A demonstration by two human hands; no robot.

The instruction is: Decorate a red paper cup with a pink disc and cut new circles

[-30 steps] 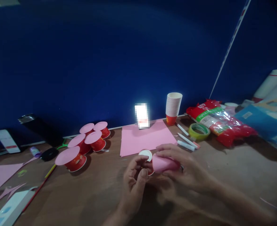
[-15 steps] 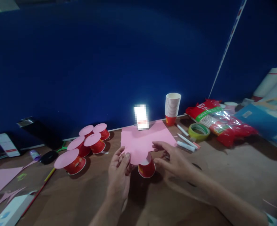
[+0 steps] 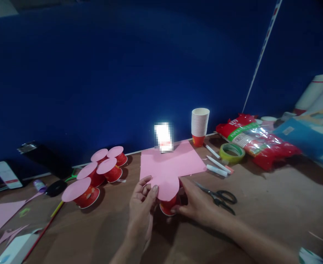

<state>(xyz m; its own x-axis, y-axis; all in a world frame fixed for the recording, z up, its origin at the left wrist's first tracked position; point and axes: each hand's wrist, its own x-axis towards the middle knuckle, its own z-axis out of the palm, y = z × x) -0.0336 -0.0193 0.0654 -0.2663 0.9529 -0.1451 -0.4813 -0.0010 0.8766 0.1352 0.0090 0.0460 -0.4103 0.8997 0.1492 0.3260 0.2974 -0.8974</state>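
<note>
My left hand [image 3: 145, 203] pinches the left edge of a round pink paper disc [image 3: 165, 186], thumb on top. The disc lies over an upside-down red paper cup [image 3: 168, 207] in front of me; whether it rests fully on the base is hidden. From the right, my right hand [image 3: 193, 200] grips the cup low, its thumb near the rim and its fingers mostly hidden behind the cup. Black-handled scissors [image 3: 219, 196] lie just beyond my right hand. Behind the cup is a pink paper sheet [image 3: 172, 157].
Several red cups topped with pink discs [image 3: 110, 169] stand at left. A cup stack [image 3: 200, 126], markers [image 3: 217, 170], a tape roll [image 3: 232, 153] and a red plastic pack [image 3: 254, 141] are at right. A lit phone [image 3: 164, 137] leans at the back; paper scraps [image 3: 8, 234] lie far left.
My left hand has brought the pink disc slightly right and down over the cup. My right hand has closed around the cup, and the scissors now show beside it.
</note>
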